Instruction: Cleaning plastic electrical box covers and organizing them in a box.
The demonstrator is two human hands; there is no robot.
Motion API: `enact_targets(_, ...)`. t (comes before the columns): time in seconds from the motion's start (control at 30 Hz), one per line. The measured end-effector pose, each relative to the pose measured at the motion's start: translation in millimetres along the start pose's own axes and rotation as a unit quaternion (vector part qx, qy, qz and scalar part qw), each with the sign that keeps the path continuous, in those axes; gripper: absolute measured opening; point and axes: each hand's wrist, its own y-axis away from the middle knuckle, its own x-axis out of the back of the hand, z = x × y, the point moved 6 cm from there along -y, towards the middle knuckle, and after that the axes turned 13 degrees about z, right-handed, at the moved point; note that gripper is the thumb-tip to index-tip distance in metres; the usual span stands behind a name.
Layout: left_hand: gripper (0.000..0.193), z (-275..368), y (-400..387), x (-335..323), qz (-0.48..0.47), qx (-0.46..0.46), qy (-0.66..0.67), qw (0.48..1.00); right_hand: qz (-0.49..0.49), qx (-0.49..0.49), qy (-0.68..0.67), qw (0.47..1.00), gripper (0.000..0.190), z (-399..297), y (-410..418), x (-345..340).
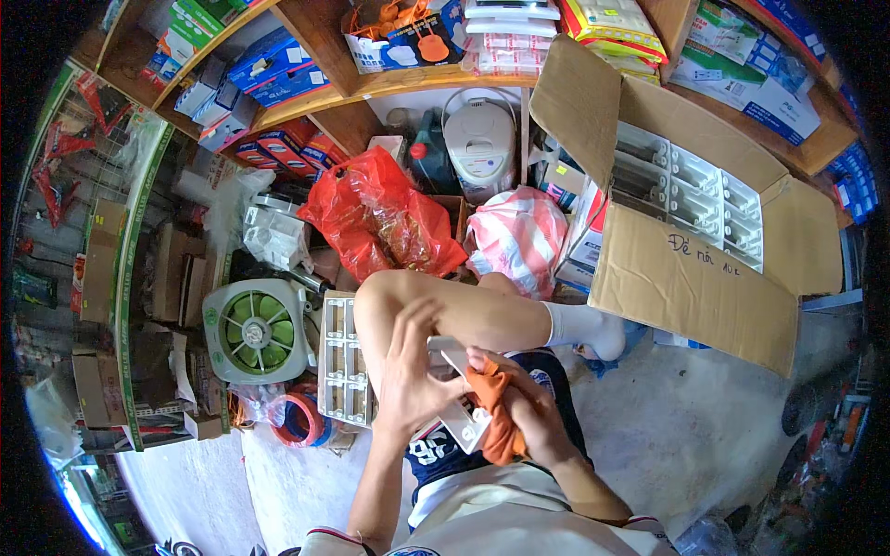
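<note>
A white plastic surface-mount box (459, 425), apparently open-sided, lies across my lap between both hands. My left hand (416, 375) is at its left side with fingers spread and the thumb reaching to the box; whether it grips is unclear. Bunched in my right hand (532, 410) is an orange cloth (492, 410), pressed against the box's right side. Partly behind my knee, a carton of similar white boxes (345, 358) stands at the left. More of these white boxes (695, 191) sit in rows inside a large open cardboard carton (695, 299) at the right.
A fan with green blades (256, 333) stands left, above orange and blue coils (299, 420). Beyond my knee are a red plastic bag (382, 215), a striped bag (518, 236) and an electric hot-water pot (480, 142). Wooden shelves (431, 78) holding packages curve across the back.
</note>
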Motion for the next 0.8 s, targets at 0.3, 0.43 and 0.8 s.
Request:
enact_targets(0.3, 0.068, -17.1, 28.3, -8.1, -0.243, 0.254, 0.151, 0.924, -0.054, 0.099, 0.198, 0.974, 0.048, 13.8, 1.7, 0.5)
enact_targets(0.43, 0.1, 37.2, 28.9, -8.2, -0.232, -0.049, 0.044, 0.971, 0.019, 0.049, 0.128, 0.99, 0.053, 13.7, -14.0, 10.5)
enact_targets(0.8, 0.046, 16.7, 40.5, -18.4, -0.252, -0.098, 0.047, 0.962, 0.041, 0.054, 0.131, 0.989, 0.048, 28.8, -20.2, 4.7)
